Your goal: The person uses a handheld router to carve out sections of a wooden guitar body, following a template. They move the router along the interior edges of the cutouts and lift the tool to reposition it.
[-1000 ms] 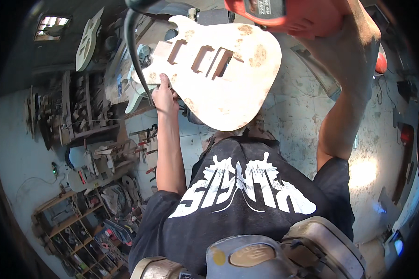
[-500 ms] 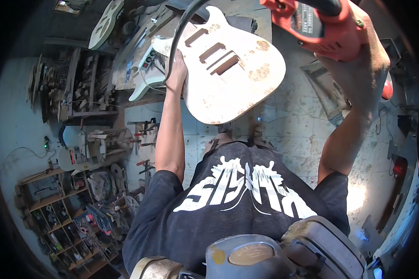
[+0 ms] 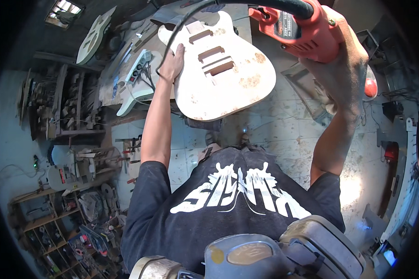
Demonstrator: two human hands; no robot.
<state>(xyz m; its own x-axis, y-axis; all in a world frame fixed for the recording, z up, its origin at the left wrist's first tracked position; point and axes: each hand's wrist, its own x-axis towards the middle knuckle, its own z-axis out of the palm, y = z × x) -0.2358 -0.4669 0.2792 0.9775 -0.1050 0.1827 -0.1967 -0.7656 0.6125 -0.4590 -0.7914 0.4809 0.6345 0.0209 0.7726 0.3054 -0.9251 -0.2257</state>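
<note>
A pale wooden electric-guitar body (image 3: 228, 79), with three rectangular cutouts and brown burl-like patches, lies tilted in front of me at the bench edge. At its left edge my left hand (image 3: 173, 64) grips the wood, a thumb or finger showing on top and the other fingers partly hidden. Up at the right, my right hand (image 3: 342, 60) is wrapped round a red corded power tool (image 3: 307, 35), raised apart from the guitar body. The tool's working end is out of sight. Its thick black cord (image 3: 191, 15) loops leftward over the body and past my left wrist.
On the wooden bench (image 3: 114, 86) rest a white power strip (image 3: 138, 67) and a pale green guitar-shaped piece (image 3: 131, 101). Another pale guitar body (image 3: 95, 37) is beyond. Wood-filled racks (image 3: 70, 102) and compartment shelves (image 3: 46, 218) stand left; a red-topped object (image 3: 370, 87) is right.
The view has shifted slightly, so the guitar body, tool and both hands appear farther left. My left hand stays at the body's edge, and my right hand keeps the tool raised.
</note>
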